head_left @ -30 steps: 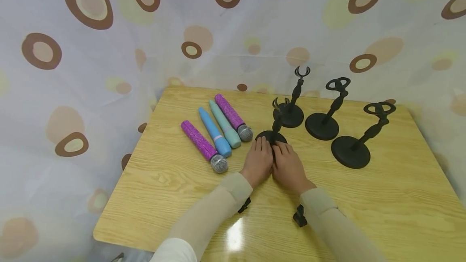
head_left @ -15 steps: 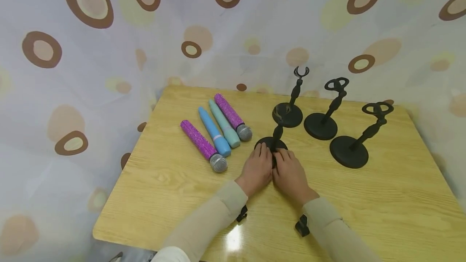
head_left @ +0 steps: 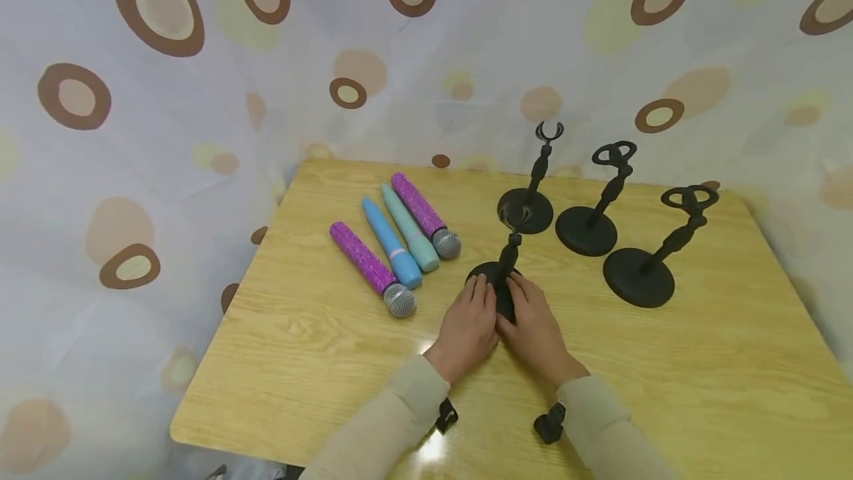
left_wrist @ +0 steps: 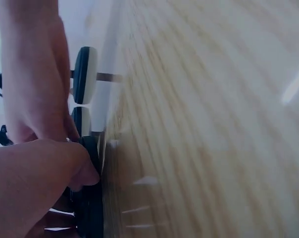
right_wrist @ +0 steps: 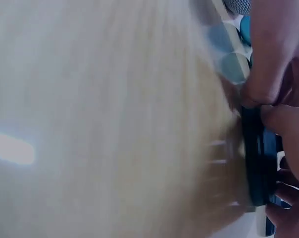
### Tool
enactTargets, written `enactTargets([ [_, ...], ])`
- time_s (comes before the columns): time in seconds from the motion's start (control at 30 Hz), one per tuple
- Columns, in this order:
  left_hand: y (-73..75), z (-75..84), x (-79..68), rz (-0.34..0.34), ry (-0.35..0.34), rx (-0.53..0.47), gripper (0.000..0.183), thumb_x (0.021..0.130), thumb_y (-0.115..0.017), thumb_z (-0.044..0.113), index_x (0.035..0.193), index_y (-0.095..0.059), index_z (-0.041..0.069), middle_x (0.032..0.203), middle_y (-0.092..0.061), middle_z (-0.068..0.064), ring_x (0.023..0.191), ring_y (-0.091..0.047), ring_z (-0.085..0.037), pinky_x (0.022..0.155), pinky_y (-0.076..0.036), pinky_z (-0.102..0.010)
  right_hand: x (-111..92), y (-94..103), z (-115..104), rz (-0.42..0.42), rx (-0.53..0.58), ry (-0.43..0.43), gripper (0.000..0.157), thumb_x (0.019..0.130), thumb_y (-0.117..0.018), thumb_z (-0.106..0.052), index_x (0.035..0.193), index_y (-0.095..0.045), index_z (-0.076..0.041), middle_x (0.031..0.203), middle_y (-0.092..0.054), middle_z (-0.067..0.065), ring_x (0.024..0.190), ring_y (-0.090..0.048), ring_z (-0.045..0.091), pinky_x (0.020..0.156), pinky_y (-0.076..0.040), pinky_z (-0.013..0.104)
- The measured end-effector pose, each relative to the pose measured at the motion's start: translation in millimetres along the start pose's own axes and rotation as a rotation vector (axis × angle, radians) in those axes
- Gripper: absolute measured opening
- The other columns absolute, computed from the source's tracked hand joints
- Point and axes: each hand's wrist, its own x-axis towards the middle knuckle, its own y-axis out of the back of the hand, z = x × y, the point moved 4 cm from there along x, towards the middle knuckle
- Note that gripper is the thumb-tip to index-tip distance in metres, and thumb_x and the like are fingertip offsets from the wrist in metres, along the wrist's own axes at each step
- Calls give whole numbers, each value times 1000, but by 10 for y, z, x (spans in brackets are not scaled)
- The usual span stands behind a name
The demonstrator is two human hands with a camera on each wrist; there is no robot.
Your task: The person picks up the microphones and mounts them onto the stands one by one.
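In the head view a black microphone stand (head_left: 509, 253) is at the middle of the table, its round base partly hidden by both hands. My left hand (head_left: 468, 329) grips the base from the left, and my right hand (head_left: 537, 330) grips it from the right. The left wrist view has a thumb on the edge of the black base (left_wrist: 92, 208). Thumbs and fingers hold the base's rim (right_wrist: 258, 168) in the right wrist view. The stand's forked clip (head_left: 514, 217) points upward, overlapping another stand's base behind it.
Three more black microphone stands, a left one (head_left: 538, 169), a middle one (head_left: 608, 191) and a right one (head_left: 674, 243), stand behind and to the right. Left of the hands lie two purple glittery microphones (head_left: 363, 258) (head_left: 416, 202), a blue one (head_left: 389, 239) and a mint one (head_left: 408, 224) on the wooden table (head_left: 280, 361).
Both hands and the stand they hold have shifted slightly toward me. The other stands and the microphones stay where they were.
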Motion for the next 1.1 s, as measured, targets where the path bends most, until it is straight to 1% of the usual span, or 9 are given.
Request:
enactTargets([
  [0.13,-18,-3,-11,3,0,-47,58,85,-50,35,129,-44,-2,134,-44,-18,129,-37,-27,108,-28,-33,-37,16,-10,-19,24,38,65,79,-68,-23,128,-41,9,138,-34,22,127,-33,36,100,-35,48],
  [0.27,-43,-40,-54,-39,5,-131,60,84,-50,30,133,-37,-2,139,-36,-18,132,-30,-27,110,-23,-32,-18,37,4,-15,73,-50,66,78,-69,-32,126,-44,6,138,-35,17,127,-33,31,99,-36,47],
  [0.43,-22,-155,-197,-111,47,-365,62,83,-54,23,137,-32,1,145,-26,-16,134,-25,-25,109,-26,-31,-59,-56,25,-78,103,-82,76,81,-63,-41,136,-33,2,146,-22,12,133,-25,30,101,-33,47],
  [0.53,82,-251,-310,-42,55,-485,57,83,-54,17,135,-36,2,143,-30,-16,132,-31,-24,106,-31,-32,-115,-102,29,-70,105,-52,79,81,-61,-42,139,-27,0,149,-16,12,135,-22,31,101,-33,47],
  [0.63,249,-374,-384,78,48,-562,52,82,-54,10,132,-40,5,139,-34,-15,128,-36,-24,103,-36,-33,-140,-106,40,-33,112,-45,80,80,-63,-41,139,-27,-1,149,-16,11,135,-21,30,100,-34,47],
  [0.77,474,-609,-421,251,42,-621,47,79,-54,3,125,-47,6,135,-40,-13,121,-44,-24,88,-46,-30,-144,-87,44,-11,144,-56,80,79,-66,-39,139,-29,-1,149,-18,11,135,-21,31,101,-33,49],
  [0.87,578,-851,-462,333,48,-632,45,78,-52,0,122,-49,4,132,-43,-14,118,-46,-25,83,-48,-30,-144,-91,37,-25,168,-62,79,80,-64,-40,139,-28,-2,149,-17,10,136,-20,31,101,-32,49],
  [0.97,590,-1160,-538,337,121,-652,45,79,-51,0,123,-49,4,132,-42,-13,121,-43,-26,92,-45,-34,-143,-100,37,-44,175,-85,79,81,-62,-43,140,-26,-5,150,-14,5,137,-18,27,102,-32,47],
  [1.1,455,-1603,-665,292,248,-600,46,77,-52,-3,123,-50,5,129,-44,-14,121,-42,-28,100,-38,-37,-155,-97,40,-63,185,-102,78,81,-61,-43,140,-27,-6,151,-13,3,137,-17,25,103,-32,46],
])
